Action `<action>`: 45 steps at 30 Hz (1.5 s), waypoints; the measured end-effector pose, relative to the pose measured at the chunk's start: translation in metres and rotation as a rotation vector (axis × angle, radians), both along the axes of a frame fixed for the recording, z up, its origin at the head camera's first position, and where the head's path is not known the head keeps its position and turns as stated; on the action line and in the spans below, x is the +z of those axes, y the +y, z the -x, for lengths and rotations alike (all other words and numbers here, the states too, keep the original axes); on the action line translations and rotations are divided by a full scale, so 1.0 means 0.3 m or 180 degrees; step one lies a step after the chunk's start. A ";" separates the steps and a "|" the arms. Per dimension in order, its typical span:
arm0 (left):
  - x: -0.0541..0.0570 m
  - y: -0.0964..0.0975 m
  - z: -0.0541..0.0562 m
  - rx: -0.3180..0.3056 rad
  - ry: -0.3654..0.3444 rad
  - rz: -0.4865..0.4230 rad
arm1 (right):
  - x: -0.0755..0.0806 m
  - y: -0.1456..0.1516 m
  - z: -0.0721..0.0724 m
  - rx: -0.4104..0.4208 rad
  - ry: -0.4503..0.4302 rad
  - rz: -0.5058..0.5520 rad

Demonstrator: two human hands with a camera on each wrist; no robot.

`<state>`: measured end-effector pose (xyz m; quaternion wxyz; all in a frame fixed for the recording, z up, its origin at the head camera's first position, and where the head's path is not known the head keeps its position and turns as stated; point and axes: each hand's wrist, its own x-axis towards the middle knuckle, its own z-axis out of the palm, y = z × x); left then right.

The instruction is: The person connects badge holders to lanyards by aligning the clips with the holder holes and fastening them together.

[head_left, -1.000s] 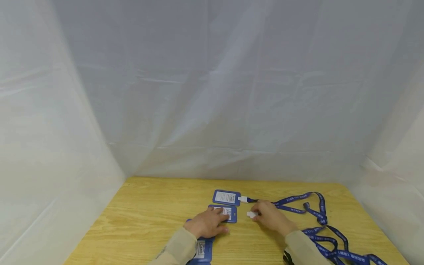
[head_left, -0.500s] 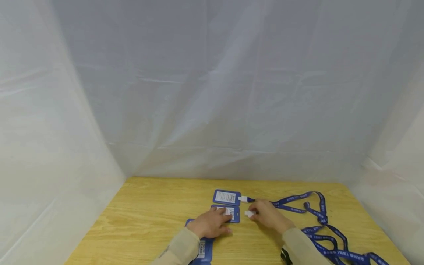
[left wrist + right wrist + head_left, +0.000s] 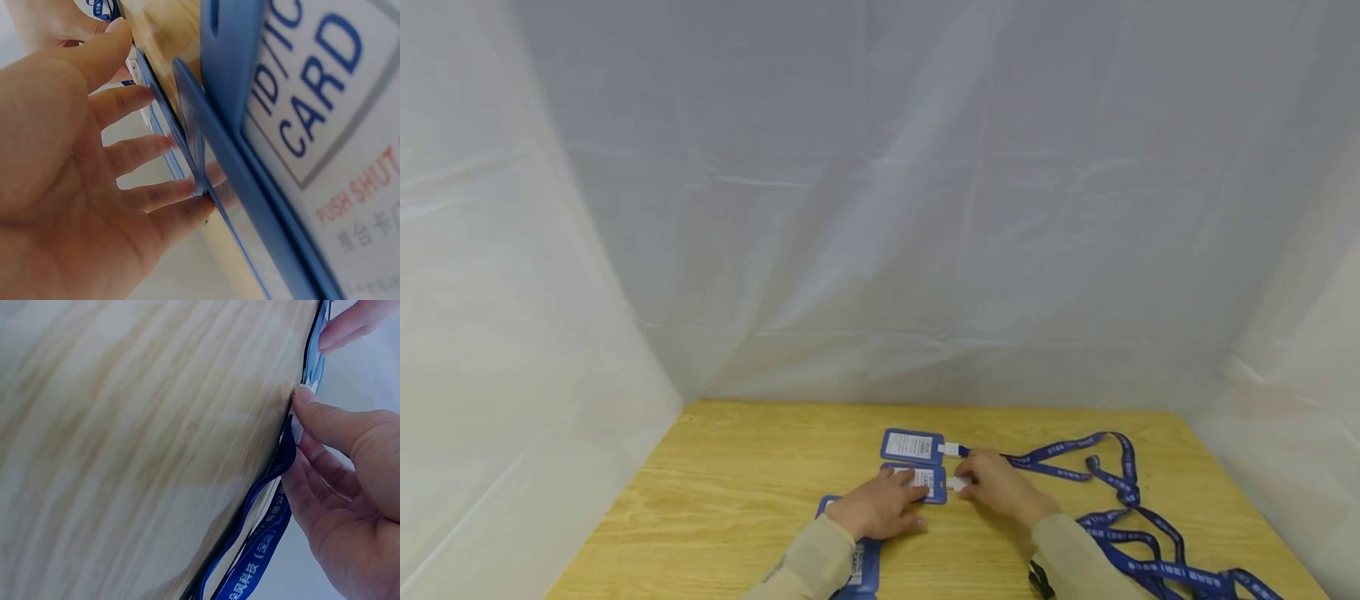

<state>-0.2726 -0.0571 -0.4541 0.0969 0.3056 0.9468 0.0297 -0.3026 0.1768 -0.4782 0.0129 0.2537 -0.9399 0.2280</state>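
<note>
In the head view my left hand (image 3: 880, 504) rests with spread, fairly straight fingers on a blue badge holder (image 3: 937, 485) lying flat. To its right, my right hand (image 3: 1006, 487) pinches a white lanyard clip (image 3: 958, 483) between thumb and fingers. The clip's tip is right at the slotted end of that holder. In the right wrist view a dark blue strap (image 3: 256, 559) with white print trails from the pinched clip. Just behind lies another blue badge holder (image 3: 912, 446), joined to its own lanyard by a white clip (image 3: 951, 450).
More blue badge holders (image 3: 867, 571) lie beneath and in front of my left forearm. Two blue lanyards spread over the right side of the wooden table (image 3: 760, 467), one loop behind (image 3: 1067, 446) and a tangle (image 3: 1157, 571) nearer. Pale sheeting (image 3: 880, 250) encloses the back and sides.
My right hand has moved left with the clip, closing the gap to the badge holder. My left hand and the holder under it have shifted slightly right.
</note>
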 end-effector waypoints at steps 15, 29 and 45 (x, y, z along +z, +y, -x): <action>-0.015 0.013 0.007 -0.0039 0.0033 0.0023 | -0.004 0.024 -0.004 -0.0101 0.0023 -0.0060; -0.028 0.020 0.003 -0.0078 0.0067 0.0069 | -0.005 0.016 -0.003 0.0115 0.0072 -0.0180; -0.005 0.022 -0.001 0.0136 -0.0293 -0.0122 | -0.023 -0.006 -0.002 0.0109 0.0249 -0.0016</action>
